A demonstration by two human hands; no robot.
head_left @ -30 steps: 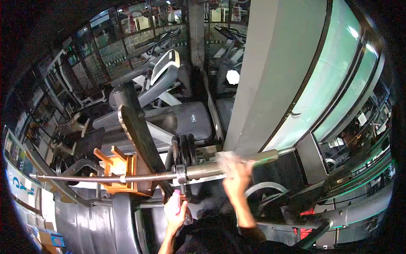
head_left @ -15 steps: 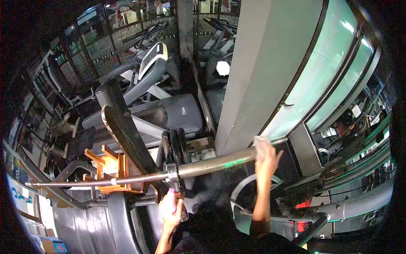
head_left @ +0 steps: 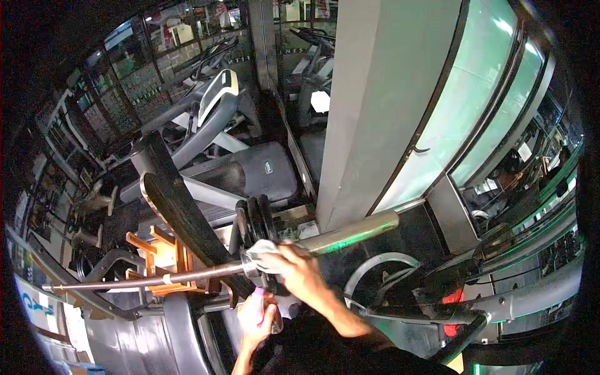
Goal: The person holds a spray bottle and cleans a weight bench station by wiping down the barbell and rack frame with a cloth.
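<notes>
A long metal barbell (head_left: 203,275) lies across the view, its thick sleeve (head_left: 356,234) pointing right. My right hand (head_left: 300,272) presses a whitish cloth (head_left: 262,253) onto the bar around the collar, where the thin shaft meets the sleeve. Below the bar, my left hand (head_left: 255,319) is wrapped around a spray bottle with a pink top (head_left: 259,292); its clear body is partly hidden by my fingers.
A dark upright post (head_left: 181,200) rises behind the bar, with weight plates (head_left: 256,219) beside it. A wooden stand (head_left: 164,253) is at the left. Behind are a treadmill (head_left: 262,169) and a grey pillar (head_left: 369,112). A padded bench (head_left: 181,331) sits at lower left.
My right hand has slid the cloth left along the sleeve, from its outer end to the collar. My left hand still holds the bottle. The view has shifted slightly.
</notes>
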